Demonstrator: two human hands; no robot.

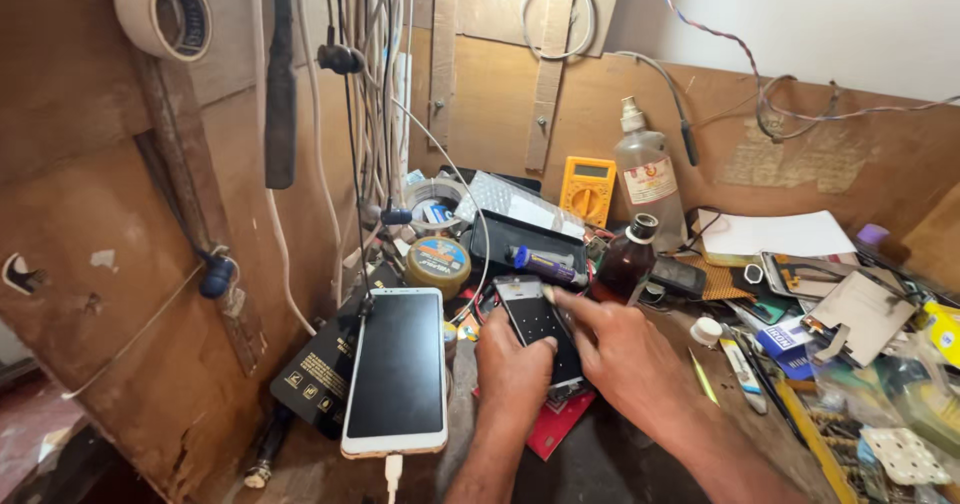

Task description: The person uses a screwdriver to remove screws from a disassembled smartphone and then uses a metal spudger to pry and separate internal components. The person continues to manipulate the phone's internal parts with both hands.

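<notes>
- The left hand (512,364) is wrapped round the lower end of a small dark phone (538,326), thumb lying across its face; the handset sits propped at a tilt near the middle of the bench, above a red card (556,426).
- The right hand (625,352) is closed on nothing; its forefinger is stretched out, tip pressing the phone's upper right edge, the other fingers loosely curled.
- To my eye this is close, careful work on the handset; it goes best with the left hand bracing the body low and steady while the right fingertip works the edge lightly, pressure kept along the frame and off the glass.
- Just to the left lies a larger white-framed smartphone (397,369), screen dark, a white cable (392,469) plugged into its bottom end; it rests partly on a black box (318,382) by the bench's left edge.
- Behind the hands stand a round tin (438,262), a black tray (527,244) holding a blue-capped tube (543,262), and a brown glass bottle (626,260); mind the bottle, it is near the right wrist's path.
- Toward the back edge stand a yellow multimeter (588,188) and a clear plastic bottle (648,179); loose phone parts and tools crowd the right end.
- A roll of tape (162,9) hangs on the wooden wall at upper left.
</notes>
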